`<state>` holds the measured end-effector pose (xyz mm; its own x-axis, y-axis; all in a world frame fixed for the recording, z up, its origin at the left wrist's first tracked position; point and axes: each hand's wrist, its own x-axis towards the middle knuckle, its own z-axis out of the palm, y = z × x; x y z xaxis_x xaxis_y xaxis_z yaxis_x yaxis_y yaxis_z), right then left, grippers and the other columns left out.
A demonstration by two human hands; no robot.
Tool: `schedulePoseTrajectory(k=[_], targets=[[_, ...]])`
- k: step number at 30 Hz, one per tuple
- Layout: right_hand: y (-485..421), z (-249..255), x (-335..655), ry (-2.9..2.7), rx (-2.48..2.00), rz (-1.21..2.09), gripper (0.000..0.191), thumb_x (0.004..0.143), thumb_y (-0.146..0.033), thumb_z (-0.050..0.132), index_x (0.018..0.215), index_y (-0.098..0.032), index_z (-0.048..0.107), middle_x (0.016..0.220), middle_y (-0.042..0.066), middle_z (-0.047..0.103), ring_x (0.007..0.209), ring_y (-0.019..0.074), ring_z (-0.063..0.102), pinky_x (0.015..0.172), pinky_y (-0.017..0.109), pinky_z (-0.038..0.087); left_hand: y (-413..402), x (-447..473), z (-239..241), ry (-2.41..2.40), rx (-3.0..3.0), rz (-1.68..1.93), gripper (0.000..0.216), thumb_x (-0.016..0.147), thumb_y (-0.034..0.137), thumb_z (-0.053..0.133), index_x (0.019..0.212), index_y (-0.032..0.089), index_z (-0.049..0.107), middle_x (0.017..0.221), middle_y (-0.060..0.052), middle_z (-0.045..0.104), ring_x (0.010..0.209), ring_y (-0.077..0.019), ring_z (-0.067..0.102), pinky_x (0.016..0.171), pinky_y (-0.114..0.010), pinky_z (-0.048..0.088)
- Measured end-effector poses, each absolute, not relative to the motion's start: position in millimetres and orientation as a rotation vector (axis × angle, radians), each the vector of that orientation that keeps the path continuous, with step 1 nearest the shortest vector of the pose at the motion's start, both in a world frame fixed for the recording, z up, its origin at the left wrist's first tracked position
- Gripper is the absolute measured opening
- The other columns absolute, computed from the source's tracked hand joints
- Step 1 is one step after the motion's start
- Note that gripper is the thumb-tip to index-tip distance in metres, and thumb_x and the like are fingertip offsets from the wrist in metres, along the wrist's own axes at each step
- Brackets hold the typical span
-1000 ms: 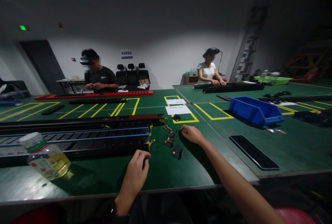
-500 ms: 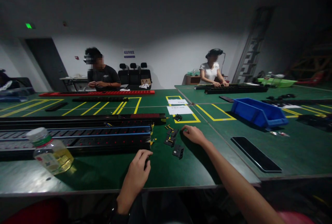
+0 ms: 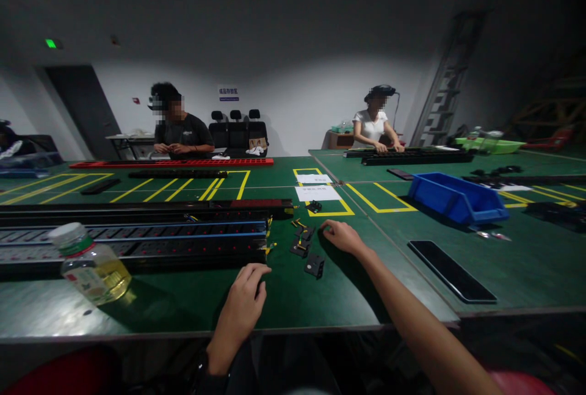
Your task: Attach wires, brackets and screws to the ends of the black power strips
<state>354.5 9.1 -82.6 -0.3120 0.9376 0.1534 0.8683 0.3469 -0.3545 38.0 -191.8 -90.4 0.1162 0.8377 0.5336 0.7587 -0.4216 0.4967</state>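
Observation:
My left hand (image 3: 241, 306) rests on the green table (image 3: 183, 303) just in front of the right end of a long black power strip (image 3: 137, 242), fingers curled loosely downward, nothing visible in them. My right hand (image 3: 342, 237) lies palm down further out, fingers bent, beside a small cluster of black parts with yellow wires (image 3: 302, 237). One black square part (image 3: 314, 265) sits alone between the two hands.
A plastic bottle of yellow liquid (image 3: 89, 264) lies at the left. A black phone (image 3: 451, 271) lies to the right, a blue bin (image 3: 458, 198) behind it. White paper sheets (image 3: 317, 192) sit in a yellow-taped box. Two other people work at far tables.
The view shifted slightly, so everything sits a little to the right. My left hand's fingers uncurled a bit and edged forward. The right hand stayed put.

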Motion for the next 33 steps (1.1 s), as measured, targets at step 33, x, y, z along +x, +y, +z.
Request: schedulePoseTrajectory(k=[33], targets=[[8.9, -84.3, 355.9, -2.265, -1.59, 0.329, 0.033, 0.094, -0.024, 0.056, 0.119, -0.026, 0.077, 0.098, 0.009, 0.08, 0.09, 0.0288, 0.072, 0.068, 0.033, 0.039, -201.5, 42.3, -79.9, 1.703, 2.232, 1.12, 0.022, 0.103, 0.018, 0.049, 0.106, 0.024, 0.07, 0.107, -0.006, 0.073, 0.102, -0.024, 0.071, 0.093, -0.041, 0.057]])
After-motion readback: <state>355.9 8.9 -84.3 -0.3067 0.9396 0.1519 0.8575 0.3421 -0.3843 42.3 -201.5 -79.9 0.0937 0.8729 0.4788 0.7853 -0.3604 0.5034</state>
